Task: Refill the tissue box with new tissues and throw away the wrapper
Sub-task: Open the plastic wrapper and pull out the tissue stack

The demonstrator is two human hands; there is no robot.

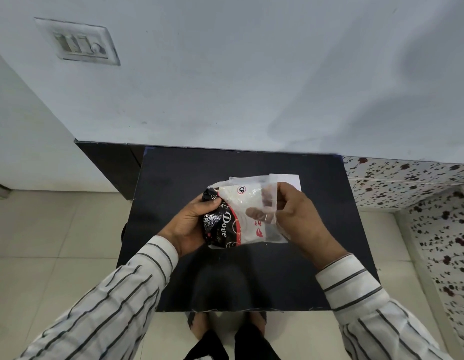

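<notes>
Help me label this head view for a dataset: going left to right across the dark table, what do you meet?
Left hand gripping the black end → Dove tissue pack in its clear wrapper → right hand pinching the wrapper's open end, all above the black table.

Sleeves (127, 289): white, long, thin dark stripes, buttoned cuffs | hands: bare | footwear (254, 341): dark, seen below the worktop edge

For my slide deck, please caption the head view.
Left hand and right hand hold a tissue pack above a black table.
</notes>
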